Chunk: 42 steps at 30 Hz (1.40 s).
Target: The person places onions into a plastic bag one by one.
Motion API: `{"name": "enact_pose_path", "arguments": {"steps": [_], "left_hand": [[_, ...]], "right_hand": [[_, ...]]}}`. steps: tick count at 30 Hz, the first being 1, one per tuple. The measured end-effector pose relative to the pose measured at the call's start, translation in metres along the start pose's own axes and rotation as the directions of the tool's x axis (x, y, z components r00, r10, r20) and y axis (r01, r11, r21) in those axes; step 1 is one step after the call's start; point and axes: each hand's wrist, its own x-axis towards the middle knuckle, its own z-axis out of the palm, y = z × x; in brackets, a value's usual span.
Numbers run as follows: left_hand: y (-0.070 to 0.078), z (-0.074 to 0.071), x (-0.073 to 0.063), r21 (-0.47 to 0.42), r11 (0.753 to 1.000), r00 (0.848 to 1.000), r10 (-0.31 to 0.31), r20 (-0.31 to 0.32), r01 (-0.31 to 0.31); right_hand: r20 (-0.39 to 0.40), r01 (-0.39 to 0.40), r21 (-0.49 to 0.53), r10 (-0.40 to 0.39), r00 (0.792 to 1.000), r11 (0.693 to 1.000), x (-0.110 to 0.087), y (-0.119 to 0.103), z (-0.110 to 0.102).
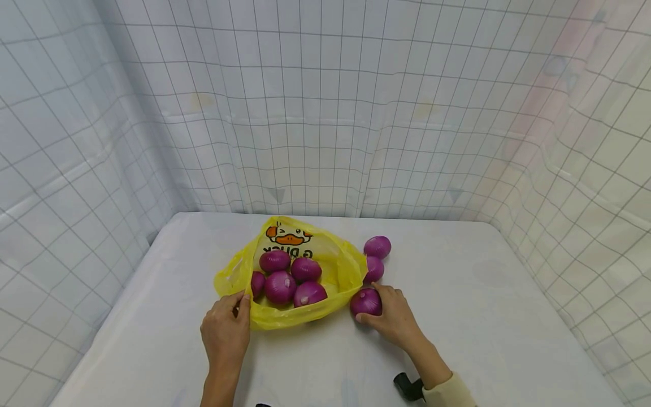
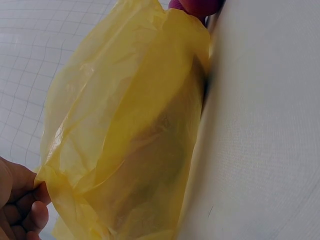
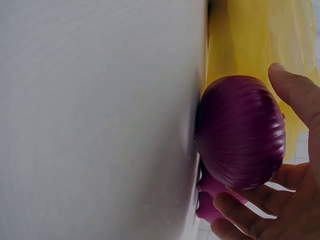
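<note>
A yellow plastic bag (image 1: 300, 322) printed with a duck face lies on the table, its mouth spread toward me. Inside it sit several red onions (image 1: 280, 287). My left hand (image 1: 226, 328) pinches the bag's rim at the near left; the left wrist view shows thumb and finger on the gathered film (image 2: 47, 175). To the right of the bag, my right hand (image 1: 395, 316) holds a red onion (image 1: 367, 302), thumb at its near side and fingers round the far side. In the right wrist view this onion (image 3: 242, 132) is low against the table surface, beside the bag.
Behind the held onion, two more red onions, a nearer one (image 1: 374, 269) and a farther one (image 1: 377, 247), lie along the bag's right edge. A black object (image 1: 407, 386) is by my right wrist. Grid-patterned white curtains (image 1: 315, 113) surround the white table (image 1: 483, 316).
</note>
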Motion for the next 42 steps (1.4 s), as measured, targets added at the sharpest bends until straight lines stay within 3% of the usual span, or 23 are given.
{"name": "enact_pose_path", "arguments": {"steps": [22,42], "left_hand": [[-0.001,0.000,-0.001,0.009,1.000,1.000,-0.011,0.006,0.011],[-0.001,0.000,-0.001,0.002,1.000,1.000,-0.004,0.000,0.004]], "right_hand": [[0.031,-0.027,0.001,0.027,0.999,1.000,0.000,0.003,0.002],[-0.055,-0.049,0.064,0.053,0.997,0.997,0.001,0.004,-0.028]]}}
